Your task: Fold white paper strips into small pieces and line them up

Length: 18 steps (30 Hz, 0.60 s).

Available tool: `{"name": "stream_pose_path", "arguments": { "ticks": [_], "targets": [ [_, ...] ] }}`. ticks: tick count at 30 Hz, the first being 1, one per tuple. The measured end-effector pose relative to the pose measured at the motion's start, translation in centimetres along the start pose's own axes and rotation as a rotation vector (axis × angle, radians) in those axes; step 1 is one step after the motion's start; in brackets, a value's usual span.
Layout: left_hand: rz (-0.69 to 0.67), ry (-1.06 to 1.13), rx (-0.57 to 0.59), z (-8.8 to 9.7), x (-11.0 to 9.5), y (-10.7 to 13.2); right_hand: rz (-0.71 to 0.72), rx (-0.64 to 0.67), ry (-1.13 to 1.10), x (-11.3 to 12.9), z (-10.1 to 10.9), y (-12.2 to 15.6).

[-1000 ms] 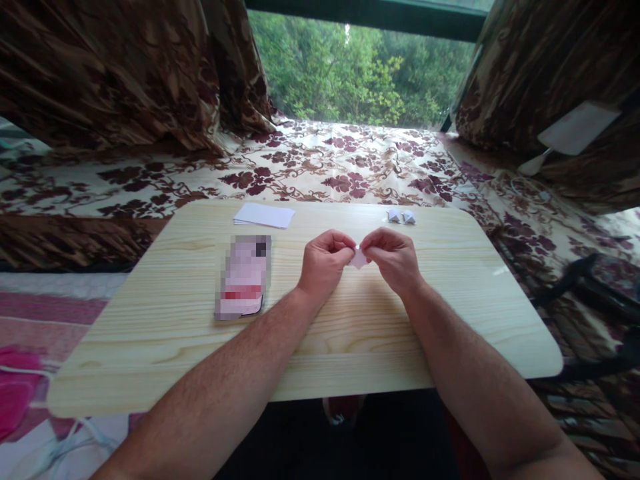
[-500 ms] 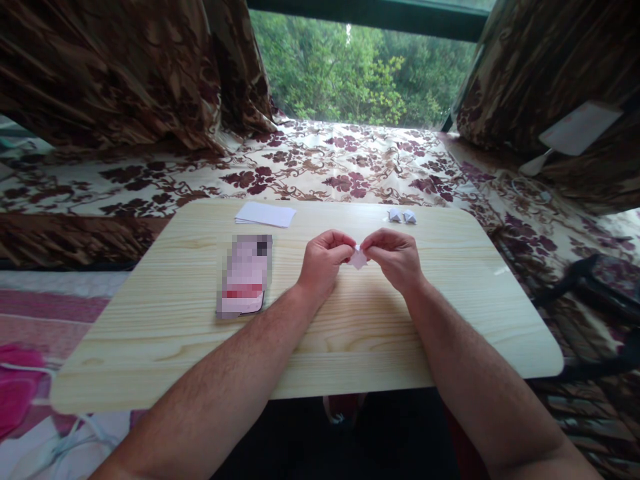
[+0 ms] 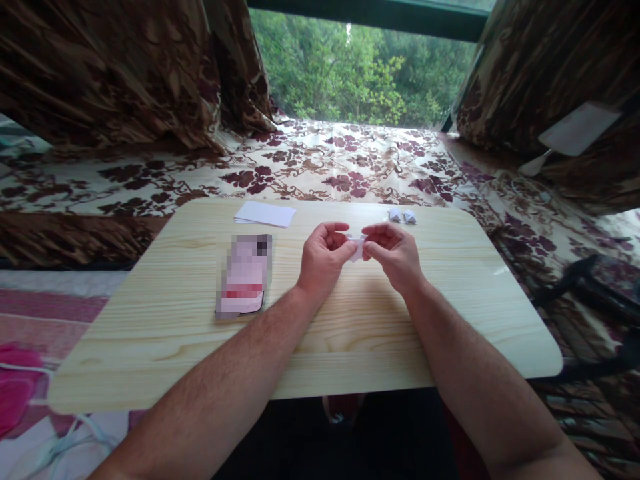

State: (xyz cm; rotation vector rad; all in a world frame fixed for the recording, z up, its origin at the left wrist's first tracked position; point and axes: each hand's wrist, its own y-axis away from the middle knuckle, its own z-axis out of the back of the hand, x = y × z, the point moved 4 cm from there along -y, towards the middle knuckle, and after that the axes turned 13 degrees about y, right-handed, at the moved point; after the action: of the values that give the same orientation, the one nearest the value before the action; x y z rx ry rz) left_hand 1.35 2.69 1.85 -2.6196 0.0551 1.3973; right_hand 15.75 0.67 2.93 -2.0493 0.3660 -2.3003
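Observation:
A small folded piece of white paper [image 3: 357,245] is held just above the light wooden table [image 3: 350,333], near its middle. My left hand [image 3: 325,257] pinches its left side with thumb and fingers. My right hand [image 3: 395,253] pinches its right side, the fingers curled round it. Most of the paper is hidden between the fingertips.
A phone [image 3: 244,275] lies flat to the left of my hands. A stack of white paper sheets [image 3: 265,214] lies at the table's far edge. Two small folded paper shapes [image 3: 402,215] sit at the far right. Patterned cloth and curtains surround the table.
Both hands have lifted slightly and turned the folded paper, so the fingers now curl more over it. Nothing else on the table has moved.

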Motion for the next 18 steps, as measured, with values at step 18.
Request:
{"name": "stream_pose_path", "arguments": {
  "ticks": [18],
  "targets": [
    [-0.026, -0.057, 0.013, -0.34, -0.28, 0.21, -0.034, -0.005, 0.135, 0.02, 0.04, 0.18]
  ]
}}
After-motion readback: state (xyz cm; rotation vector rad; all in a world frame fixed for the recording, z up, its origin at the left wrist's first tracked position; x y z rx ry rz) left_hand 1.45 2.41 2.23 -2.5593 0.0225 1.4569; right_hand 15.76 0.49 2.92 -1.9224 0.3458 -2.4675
